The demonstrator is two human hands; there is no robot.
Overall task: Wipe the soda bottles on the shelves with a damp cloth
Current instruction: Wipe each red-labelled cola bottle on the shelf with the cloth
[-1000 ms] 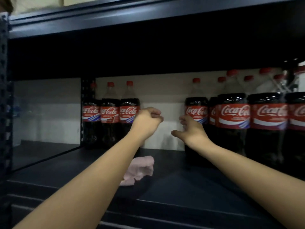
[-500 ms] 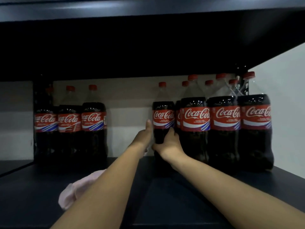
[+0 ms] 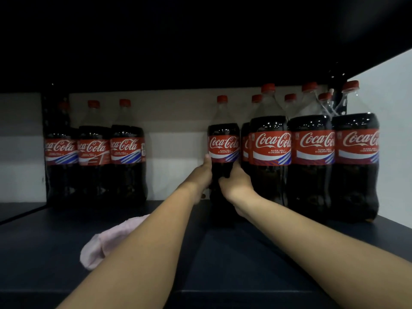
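Head view, dim shelf bay, dark shelf (image 3: 256, 259) underfoot of everything.

At 9 o'clock: group of three cola bottles (image 3: 94, 161) standing upright at the back, touching side by side, red caps, red labels facing out.

At 7 o'clock: pink cloth (image 3: 104, 244) lying crumpled on the shelf, partly hidden behind the left forearm. Neither hand touches it.

Centre: single bottle (image 3: 223, 150) upright, standing apart from the left group and just beside the right group. Both hands on its lower body, below the label.
- Left hand (image 3: 200, 177): on the bottle's left side, thumb pointing up along the wall to the label's lower edge, fingers wrapped behind; gripping the bottle.
- Right hand (image 3: 236, 181): on the bottle's right side, fingers curled round the dark lower part; gripping the bottle.
Cannot tell whether the bottle's base is on the shelf or lifted; base too dark.

At 3 o'clock: front row of three larger-looking bottles (image 3: 312, 161), upright, touching, with more red caps showing behind them in a second row. The rightmost stands near the pale side wall (image 3: 394, 130).
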